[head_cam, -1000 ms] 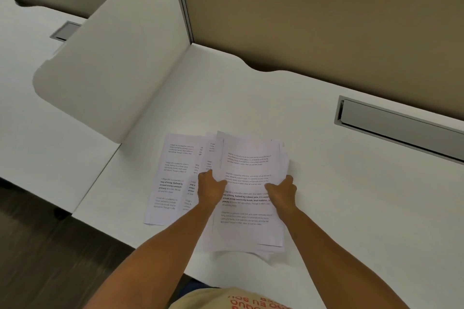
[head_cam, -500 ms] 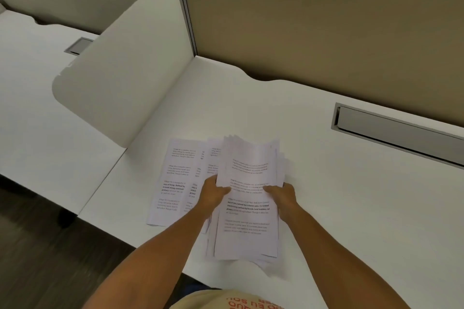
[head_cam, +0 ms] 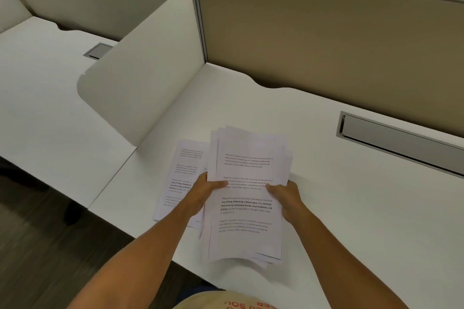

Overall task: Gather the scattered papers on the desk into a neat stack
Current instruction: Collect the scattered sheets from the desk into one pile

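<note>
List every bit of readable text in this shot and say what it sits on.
Top sheet of the white paper bundle held by the left hand and right hand: bold line reads about "Defined by a slower pace, it is centered around strong community bonds, local traditions"; the rest is too blurred.
Loose white printed sheet on the white desk: too small to read.
Tan shirt: red letters, upside down, cut off, unreadable.
</note>
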Available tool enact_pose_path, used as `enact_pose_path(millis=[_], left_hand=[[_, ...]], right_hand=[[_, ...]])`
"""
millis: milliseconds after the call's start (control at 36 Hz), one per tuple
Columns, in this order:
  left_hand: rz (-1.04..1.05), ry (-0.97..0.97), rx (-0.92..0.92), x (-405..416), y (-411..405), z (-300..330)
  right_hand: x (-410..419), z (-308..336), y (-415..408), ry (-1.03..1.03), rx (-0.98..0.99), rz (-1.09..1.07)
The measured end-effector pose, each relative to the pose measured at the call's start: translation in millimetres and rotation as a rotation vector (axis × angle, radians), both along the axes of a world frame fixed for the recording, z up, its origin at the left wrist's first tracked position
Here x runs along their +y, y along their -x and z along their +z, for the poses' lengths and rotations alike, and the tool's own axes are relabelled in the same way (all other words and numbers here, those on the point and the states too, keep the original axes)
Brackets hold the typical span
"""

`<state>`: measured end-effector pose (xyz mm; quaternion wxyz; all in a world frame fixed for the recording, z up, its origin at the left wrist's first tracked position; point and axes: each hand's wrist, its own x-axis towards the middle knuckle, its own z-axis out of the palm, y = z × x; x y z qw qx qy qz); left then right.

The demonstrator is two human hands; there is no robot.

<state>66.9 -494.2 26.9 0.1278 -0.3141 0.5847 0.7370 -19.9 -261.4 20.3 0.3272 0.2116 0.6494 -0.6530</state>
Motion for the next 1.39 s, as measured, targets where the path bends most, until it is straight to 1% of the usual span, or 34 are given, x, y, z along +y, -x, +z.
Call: enact_pose_path(millis=[194,361,556,667,750,778,833,861,917,972,1000,1111,1222,1389], left_hand=[[0.076,0.162,-0.018,-26.7,-4.1,12.6],[0.107,0.32,-0.024,-47.7,-11.2,8.8],[0.104,0.383,-0.037,-63.0,-12.4,-9.6],[0.084,0.4,-0.056,-70.4,-11.4,-17.8],[0.025,0.443,-0.067,-72.6,-8.0,-23.3],[-0.004,0.453,-0.078,-73.3,-6.5,-26.1],[-0.071,0.482,-0.111,-73.8,-3.5,-31.4],[-0.104,0.519,-0.129,-74.0,-1.4,-34.1],[-0.177,0.685,-0.198,-76.3,2.8,-40.1],[-0.267,0.865,-0.285,-79.9,4.9,-42.6],[-0.295,0.901,-0.305,-82.3,5.3,-44.1],[-0.343,0.871,-0.357,-94.1,4.5,-53.7],[-0.35,0.855,-0.434,-101.5,4.7,-58.7],[-0.271,0.841,-0.393,-105.1,8.0,-60.5]], right_hand=[[-30.2,7.0,-1.0,0.025,-0.033,0.06],[-62.2,3.0,-10.1,0.046,-0.043,0.075],[-95.1,-11.2,-20.5,-0.029,-0.033,0.064],[-110.1,-18.5,-22.5,-0.136,-0.002,0.044],[-118.4,-20.9,-23.9,-0.231,0.035,0.069],[-121.7,-21.5,-24.2,-0.276,0.036,0.082],[-127.5,-20.1,-24.5,-0.438,0.048,0.141],[-130.1,-18.6,-24.5,-0.532,0.056,0.181],[-133.7,-17.7,-23.6,-0.655,0.061,0.247],[-134.2,-19.0,-22.2,-0.699,0.039,0.283],[-133.6,-20.1,-21.5,-0.708,0.023,0.292],[-132.4,-26.9,-18.5,-0.693,-0.023,0.282],[-135.0,-31.9,-15.9,-0.71,-0.033,0.278],[-139.1,-29.1,-10.5,-0.738,-0.035,0.285]])
